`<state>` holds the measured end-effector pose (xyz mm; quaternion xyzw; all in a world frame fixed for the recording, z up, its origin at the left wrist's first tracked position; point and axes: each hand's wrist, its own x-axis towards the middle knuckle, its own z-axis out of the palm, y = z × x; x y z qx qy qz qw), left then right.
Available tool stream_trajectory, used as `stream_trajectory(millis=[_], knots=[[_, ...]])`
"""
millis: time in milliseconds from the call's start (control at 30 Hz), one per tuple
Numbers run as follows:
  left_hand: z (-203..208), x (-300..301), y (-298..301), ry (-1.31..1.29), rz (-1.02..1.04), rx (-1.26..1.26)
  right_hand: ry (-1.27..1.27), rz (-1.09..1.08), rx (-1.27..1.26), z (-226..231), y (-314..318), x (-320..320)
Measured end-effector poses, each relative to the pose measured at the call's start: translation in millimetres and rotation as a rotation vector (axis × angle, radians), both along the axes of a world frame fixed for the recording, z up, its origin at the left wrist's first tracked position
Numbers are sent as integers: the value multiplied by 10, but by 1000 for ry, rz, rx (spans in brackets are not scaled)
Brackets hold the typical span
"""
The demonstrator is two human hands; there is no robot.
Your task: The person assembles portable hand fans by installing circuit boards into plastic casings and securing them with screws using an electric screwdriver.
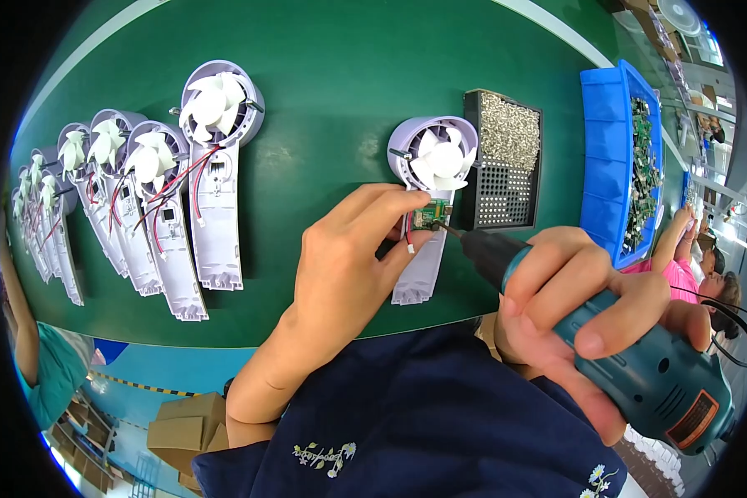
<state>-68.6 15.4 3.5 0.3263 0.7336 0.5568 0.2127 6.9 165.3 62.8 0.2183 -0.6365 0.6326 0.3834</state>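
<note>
My left hand (340, 257) pinches a small green circuit board (427, 217) between thumb and forefinger, against the handle of a pale lilac fan housing (417, 286). The housing lies on the green table, its white fan blades (440, 158) facing up beyond my fingers. A short lead with a white plug hangs beside the board. Wrapped round a teal electric screwdriver (647, 382), my right hand (589, 319) tilts its black nose toward the board. The thin bit meets the board's right edge; whether it sits on a screw is too small to tell.
A black tray (471, 158) of small screws stands right of the housing, then a blue bin (604, 158) of circuit boards (642, 174). Several similar fan housings (217, 212) with red and black wires lie at left. Co-workers sit at both sides; cardboard boxes (178, 427) stand below left.
</note>
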Motion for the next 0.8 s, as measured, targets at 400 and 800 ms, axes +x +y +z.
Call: stream_trajectory(millis=[400, 800], knots=[[200, 27, 4, -161, 28, -61, 28, 10, -70, 8, -23, -2], [32, 54, 1, -58, 40, 21, 1, 29, -96, 39, -70, -7]])
